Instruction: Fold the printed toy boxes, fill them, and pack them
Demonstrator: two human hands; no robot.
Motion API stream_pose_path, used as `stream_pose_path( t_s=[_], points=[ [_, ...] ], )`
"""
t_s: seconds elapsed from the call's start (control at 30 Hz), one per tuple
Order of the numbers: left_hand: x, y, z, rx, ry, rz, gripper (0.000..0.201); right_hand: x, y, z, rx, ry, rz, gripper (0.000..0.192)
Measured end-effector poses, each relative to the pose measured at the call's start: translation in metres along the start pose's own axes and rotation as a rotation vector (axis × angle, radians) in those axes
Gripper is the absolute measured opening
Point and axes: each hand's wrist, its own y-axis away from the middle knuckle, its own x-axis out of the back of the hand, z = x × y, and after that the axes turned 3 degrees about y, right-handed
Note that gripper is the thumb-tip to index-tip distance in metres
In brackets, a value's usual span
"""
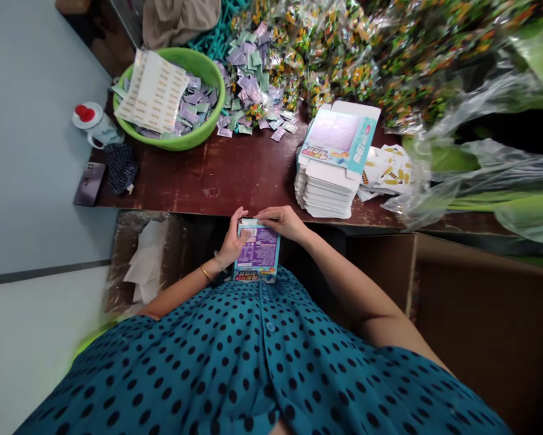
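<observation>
A small printed cardboard box [258, 252], purple and light blue, stands against my front just below the table edge. My left hand [234, 243] grips its left side, thumb over the printed face. At the box's top end my right hand [284, 222] has its fingers pressed on the white flap, thumb bent against the upper edge. Whether the flap is fully tucked in I cannot tell. On the table to the right lies a stack of flattened boxes [328, 190] with matching print, the top one showing a pale window panel.
A green basket [214, 112] holds small sachets and sticker sheets [156, 90]. Loose sachets [248, 90] and many clear bags of colourful pieces [343, 54] cover the back. A lidded mug [98, 125] and phone [90, 183] sit left. A large carton [479, 314] stands at lower right.
</observation>
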Motion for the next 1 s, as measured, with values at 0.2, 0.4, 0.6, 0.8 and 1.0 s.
stream_pose_path(
  t_s=[0.2, 0.4, 0.6, 0.8, 1.0],
  points=[
    [-0.009, -0.003, 0.008, 0.060, 0.109, 0.099, 0.065, 0.005, 0.007, -0.005, -0.120, -0.016, 0.069, 0.026],
    [-0.008, -0.022, 0.021, 0.399, 0.247, 0.170, 0.033, -0.013, 0.029, -0.007, -0.266, -0.188, 0.191, 0.037],
    [-0.016, -0.035, 0.028, 0.437, 0.228, 0.101, 0.019, -0.011, 0.037, -0.015, -0.406, -0.177, 0.273, 0.034],
    [-0.019, -0.028, 0.028, 0.384, 0.200, 0.036, 0.027, 0.019, 0.036, -0.005, -0.331, -0.197, 0.027, 0.080],
    [-0.006, -0.032, 0.039, 0.522, 0.240, 0.053, 0.060, 0.018, 0.026, -0.025, -0.204, -0.089, 0.008, 0.077]
  ],
)
